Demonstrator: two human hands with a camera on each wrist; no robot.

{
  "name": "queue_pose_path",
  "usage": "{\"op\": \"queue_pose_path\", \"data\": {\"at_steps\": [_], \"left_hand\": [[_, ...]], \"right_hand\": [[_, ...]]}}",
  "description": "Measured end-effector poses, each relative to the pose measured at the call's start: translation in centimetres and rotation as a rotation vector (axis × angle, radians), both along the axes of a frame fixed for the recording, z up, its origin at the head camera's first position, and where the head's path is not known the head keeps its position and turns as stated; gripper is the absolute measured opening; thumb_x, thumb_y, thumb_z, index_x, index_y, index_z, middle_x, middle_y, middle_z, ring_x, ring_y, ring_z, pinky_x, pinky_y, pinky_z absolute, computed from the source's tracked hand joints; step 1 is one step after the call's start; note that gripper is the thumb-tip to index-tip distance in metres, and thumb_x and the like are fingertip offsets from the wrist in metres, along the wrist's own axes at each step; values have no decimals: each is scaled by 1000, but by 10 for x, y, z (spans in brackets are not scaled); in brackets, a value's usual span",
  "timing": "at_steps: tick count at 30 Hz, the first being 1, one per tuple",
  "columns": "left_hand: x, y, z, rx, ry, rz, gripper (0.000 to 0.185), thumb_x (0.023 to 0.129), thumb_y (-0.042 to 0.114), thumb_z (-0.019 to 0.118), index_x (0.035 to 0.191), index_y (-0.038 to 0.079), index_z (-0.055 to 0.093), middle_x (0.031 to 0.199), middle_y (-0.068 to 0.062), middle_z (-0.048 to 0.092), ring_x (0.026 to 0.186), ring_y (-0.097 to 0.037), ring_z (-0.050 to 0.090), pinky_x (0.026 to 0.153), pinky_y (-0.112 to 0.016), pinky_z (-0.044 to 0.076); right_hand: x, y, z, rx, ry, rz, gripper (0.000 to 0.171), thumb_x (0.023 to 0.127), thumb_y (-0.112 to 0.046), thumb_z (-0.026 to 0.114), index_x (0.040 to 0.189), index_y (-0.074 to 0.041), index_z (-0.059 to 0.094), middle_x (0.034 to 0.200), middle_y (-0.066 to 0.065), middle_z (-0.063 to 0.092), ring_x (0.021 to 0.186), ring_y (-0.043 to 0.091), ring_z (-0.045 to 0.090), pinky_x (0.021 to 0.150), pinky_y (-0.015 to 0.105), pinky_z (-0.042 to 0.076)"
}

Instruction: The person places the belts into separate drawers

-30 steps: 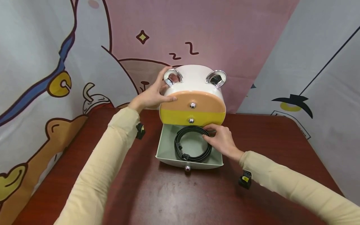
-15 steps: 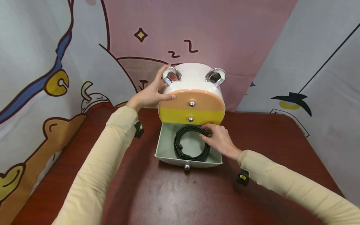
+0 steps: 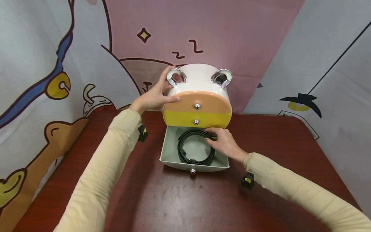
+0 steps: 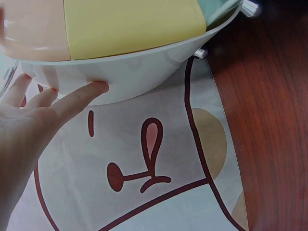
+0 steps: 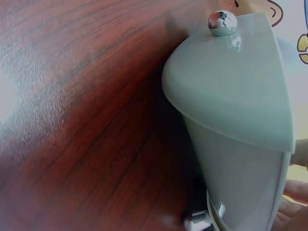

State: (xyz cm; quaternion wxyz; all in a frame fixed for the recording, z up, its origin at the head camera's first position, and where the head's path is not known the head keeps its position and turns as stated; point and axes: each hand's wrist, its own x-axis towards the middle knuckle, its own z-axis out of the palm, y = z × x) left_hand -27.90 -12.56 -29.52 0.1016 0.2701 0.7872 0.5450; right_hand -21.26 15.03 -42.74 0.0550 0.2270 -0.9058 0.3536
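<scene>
Down in the open bottom drawer [image 3: 166,151], the right hand [image 3: 223,144] rests its curled fingers on the black coiled belt [image 3: 193,149], fingertips pinching the right side of the loop near the back of the drawer. That belt lies flat on the pale green drawer floor, filling most of it, with its buckle end toward the front. Higher up, the left hand [image 3: 152,96] lies with straight fingers spread against the left side of the white rounded cabinet [image 3: 200,79], the thumb across the edge of the peach top drawer front [image 3: 200,100]; the left wrist view shows the fingertips [image 4: 96,87] pressed flat on the white shell. Below the peach front sits a yellow drawer front [image 3: 185,118], shut, each with a small silver knob. Two chrome ear-like rings [image 3: 176,76] stand on top of the cabinet. Everything sits on a dark red wooden surface [image 3: 179,199], backed by a cartoon-printed cloth [image 3: 58,64].
</scene>
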Motion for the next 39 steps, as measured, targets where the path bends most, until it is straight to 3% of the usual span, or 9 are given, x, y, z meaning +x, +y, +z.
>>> {"op": "queue_pose_path", "data": {"at_steps": [7, 15, 20, 26, 33, 39], "left_hand": [[-19, -4, -16, 2, 22, 7, 106, 85, 3, 73, 150, 38, -2, 154, -7, 27, 143, -36, 11, 109, -52, 22], [-21, -4, -20, 0, 38, 1, 105, 85, 6, 74, 149, 42, -1, 151, -3, 31, 143, -34, 14, 109, -51, 23], [-19, -4, -17, 5, 44, -2, 105, 85, 3, 73, 150, 36, -2, 152, -5, 31, 143, -34, 14, 109, -50, 24], [-8, -1, -6, 12, 28, -17, 104, 85, 0, 71, 151, 26, -4, 152, -10, 29, 143, -35, 14, 109, -50, 25], [-1, 0, -1, 8, 1, -10, 103, 86, 0, 70, 151, 29, -5, 154, -10, 27, 143, -34, 13, 108, -50, 26], [-1, 0, 0, 3, 9, -14, 103, 85, 0, 70, 151, 27, -4, 154, -11, 27, 143, -36, 11, 109, -51, 23]], "right_hand": [[1, 3, 0, -96, -69, 3, 31, 84, -3, 69, 114, 4, 68, 110, 17, 67, 97, 31, 67, 81, 42, 53], [5, 5, 2, -167, -64, 17, 27, 85, -1, 69, 112, 4, 69, 108, 16, 68, 98, 30, 66, 83, 42, 52], [10, 5, 8, -187, -52, 48, 28, 86, 1, 67, 113, 4, 68, 109, 17, 68, 102, 31, 65, 86, 43, 50], [10, 5, 7, -179, -74, 43, 29, 85, 2, 67, 114, 4, 68, 109, 17, 68, 101, 30, 65, 86, 43, 51], [4, 5, 3, -161, -89, 86, 29, 84, 4, 64, 113, 7, 67, 111, 19, 66, 104, 33, 63, 86, 42, 50], [-6, 2, 5, -180, -162, 111, 30, 85, 4, 64, 114, 8, 66, 111, 20, 66, 105, 32, 63, 88, 43, 50]]}}
